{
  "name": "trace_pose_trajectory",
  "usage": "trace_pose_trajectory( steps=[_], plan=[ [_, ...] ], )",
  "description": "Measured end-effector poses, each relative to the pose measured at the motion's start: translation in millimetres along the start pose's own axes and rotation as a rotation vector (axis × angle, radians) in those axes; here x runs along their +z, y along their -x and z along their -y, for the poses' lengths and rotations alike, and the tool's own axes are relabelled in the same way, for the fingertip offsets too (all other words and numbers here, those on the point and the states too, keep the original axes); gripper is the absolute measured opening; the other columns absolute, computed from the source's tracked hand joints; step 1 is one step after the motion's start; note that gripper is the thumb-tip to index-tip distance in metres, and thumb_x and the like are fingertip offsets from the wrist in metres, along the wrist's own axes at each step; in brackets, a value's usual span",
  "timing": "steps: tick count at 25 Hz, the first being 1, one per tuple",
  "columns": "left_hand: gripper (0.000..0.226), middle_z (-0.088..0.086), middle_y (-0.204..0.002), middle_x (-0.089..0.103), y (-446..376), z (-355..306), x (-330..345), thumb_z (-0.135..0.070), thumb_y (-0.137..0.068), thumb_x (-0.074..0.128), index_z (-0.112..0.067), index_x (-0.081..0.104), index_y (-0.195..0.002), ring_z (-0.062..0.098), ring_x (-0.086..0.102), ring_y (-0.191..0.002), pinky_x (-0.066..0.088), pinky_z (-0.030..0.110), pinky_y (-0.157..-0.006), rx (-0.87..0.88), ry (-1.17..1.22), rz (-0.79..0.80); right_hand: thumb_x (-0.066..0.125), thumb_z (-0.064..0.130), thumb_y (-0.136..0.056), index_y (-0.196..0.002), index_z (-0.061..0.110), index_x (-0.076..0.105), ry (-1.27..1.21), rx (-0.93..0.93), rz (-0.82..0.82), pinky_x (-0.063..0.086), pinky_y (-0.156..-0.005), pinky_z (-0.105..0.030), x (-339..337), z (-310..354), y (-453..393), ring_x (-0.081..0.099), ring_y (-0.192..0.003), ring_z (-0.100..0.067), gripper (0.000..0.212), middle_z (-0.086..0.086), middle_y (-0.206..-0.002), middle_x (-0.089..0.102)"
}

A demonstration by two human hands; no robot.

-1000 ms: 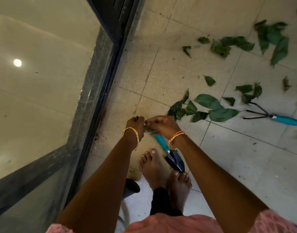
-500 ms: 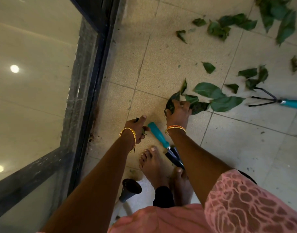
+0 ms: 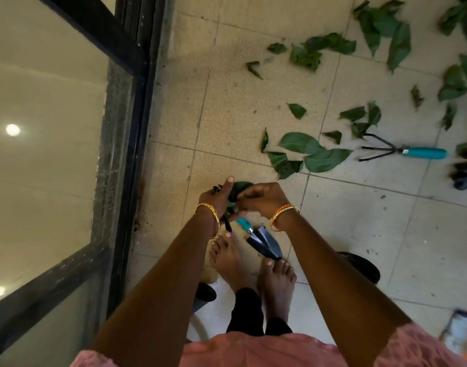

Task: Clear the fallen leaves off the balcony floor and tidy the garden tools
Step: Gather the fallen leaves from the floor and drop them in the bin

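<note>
A bunch of dark green leaves (image 3: 239, 190) is gripped by the left hand (image 3: 218, 198) and pinched by the right hand (image 3: 262, 198), above a teal-handled black trowel (image 3: 261, 241) on the tiled floor (image 3: 359, 221).

The hands, left (image 3: 216, 198) and right (image 3: 264, 198), meet over the floor (image 3: 227, 102) with a leaf (image 3: 240, 187) between them, above the trowel (image 3: 264, 241) lying before the feet (image 3: 253, 268), while scattered leaves (image 3: 314, 154) and a hand rake (image 3: 401, 151) lie farther right, the glass door (image 3: 121, 128) to the left.
</note>
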State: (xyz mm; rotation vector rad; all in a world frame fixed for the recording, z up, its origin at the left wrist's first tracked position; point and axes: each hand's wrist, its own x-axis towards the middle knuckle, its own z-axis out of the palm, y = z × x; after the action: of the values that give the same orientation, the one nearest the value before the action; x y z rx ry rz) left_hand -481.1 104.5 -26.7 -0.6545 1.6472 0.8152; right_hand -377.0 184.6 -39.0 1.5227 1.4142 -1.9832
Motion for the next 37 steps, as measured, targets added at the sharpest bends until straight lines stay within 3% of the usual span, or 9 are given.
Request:
trace_pose_trajectory(
  steps=[2,5,11,15,17,20,23,29,37],
  plan=[
    [0.025,0.013,-0.088,0.064,6,0,13,-0.034,-0.081,0.072,-0.013,0.06,-0.076,0.033,0.064,-0.092,0.056,0.05,-0.082,0.039,-0.087,-0.028,0.079,-0.001,-0.065,-0.07,0.023,0.069,-0.031,-0.009,-0.05,0.058,-0.077,-0.048,6,-2,15,0.07,-0.079,-0.031,0.026,-0.016,-0.081,0.072],
    [0.017,0.008,-0.071,0.057,12,0,25,-0.016,-0.083,0.064,-0.01,0.057,-0.068,0.03,0.058,-0.081,0.054,0.041,-0.08,0.085,-0.166,-0.139,0.081,0.005,-0.065,-0.08,0.021,0.054,0.013,-0.003,-0.178,0.06,-0.068,-0.037,8,-1,25,0.07,-0.075,-0.022,0.035,-0.01,-0.078,0.07],
    [0.047,0.022,-0.109,0.063,5,-7,33,-0.024,-0.076,0.058,0.001,0.057,-0.115,0.038,0.061,-0.097,0.052,0.05,-0.088,0.019,-0.273,-0.129,0.074,0.007,-0.074,-0.107,0.016,0.049,-0.014,-0.037,-0.217,0.055,-0.068,-0.034,8,4,40,0.064,-0.079,-0.021,0.042,-0.005,-0.088,0.066],
    [0.025,0.013,-0.074,0.06,14,-13,43,-0.015,-0.087,0.052,0.005,0.062,-0.099,0.022,0.056,-0.052,0.048,0.025,-0.038,0.089,-0.392,-0.164,0.077,0.021,-0.073,-0.098,0.016,0.061,0.22,-0.145,-0.293,0.045,-0.059,-0.019,-17,9,26,0.053,-0.076,-0.008,0.03,0.001,-0.09,0.056],
    [0.029,0.013,-0.071,0.057,11,-12,42,-0.017,-0.087,0.051,0.006,0.063,-0.099,0.02,0.053,-0.049,0.043,0.02,-0.032,0.047,-0.356,-0.168,0.076,0.026,-0.076,-0.102,0.016,0.062,0.172,-0.103,-0.409,0.045,-0.065,-0.014,-40,7,7,0.057,-0.088,-0.012,0.031,-0.001,-0.101,0.059],
    [0.028,0.013,-0.084,0.053,-2,-8,37,-0.023,-0.085,0.047,-0.001,0.058,-0.099,0.021,0.049,-0.063,0.047,0.024,-0.037,-0.059,-0.252,-0.155,0.077,0.041,-0.072,-0.123,0.017,0.051,0.281,-0.025,-0.652,0.049,-0.091,-0.037,-68,-7,-29,0.049,-0.116,-0.031,0.062,-0.013,-0.13,0.044],
    [0.025,0.009,-0.071,0.049,-14,1,36,-0.023,-0.081,0.044,-0.004,0.056,-0.092,0.018,0.045,-0.058,0.05,0.03,-0.052,-0.127,-0.215,-0.128,0.076,0.05,-0.071,-0.131,0.018,0.041,0.368,0.109,-0.617,0.048,-0.095,-0.047,-63,-16,-56,0.048,-0.118,-0.038,0.077,-0.016,-0.134,0.035],
    [0.037,0.011,-0.079,0.052,-18,7,29,-0.03,-0.082,0.047,-0.004,0.056,-0.107,0.017,0.04,-0.053,0.035,0.022,-0.045,-0.093,-0.259,-0.164,0.058,0.01,-0.09,-0.106,0.004,0.059,0.476,-0.055,-0.646,0.047,-0.077,-0.028,-33,-16,-70,0.053,-0.086,-0.023,0.017,-0.018,-0.117,0.049],
    [0.031,0.013,-0.073,0.052,15,-11,36,-0.03,-0.098,0.044,-0.003,0.058,-0.107,0.026,0.06,-0.068,0.05,0.033,-0.063,0.086,-0.393,-0.128,0.066,0.007,-0.084,-0.089,0.004,0.07,0.309,-0.145,-0.513,0.044,-0.072,-0.017,-35,-12,-10,0.06,-0.079,-0.014,0.007,-0.008,-0.088,0.069]
  ],
)
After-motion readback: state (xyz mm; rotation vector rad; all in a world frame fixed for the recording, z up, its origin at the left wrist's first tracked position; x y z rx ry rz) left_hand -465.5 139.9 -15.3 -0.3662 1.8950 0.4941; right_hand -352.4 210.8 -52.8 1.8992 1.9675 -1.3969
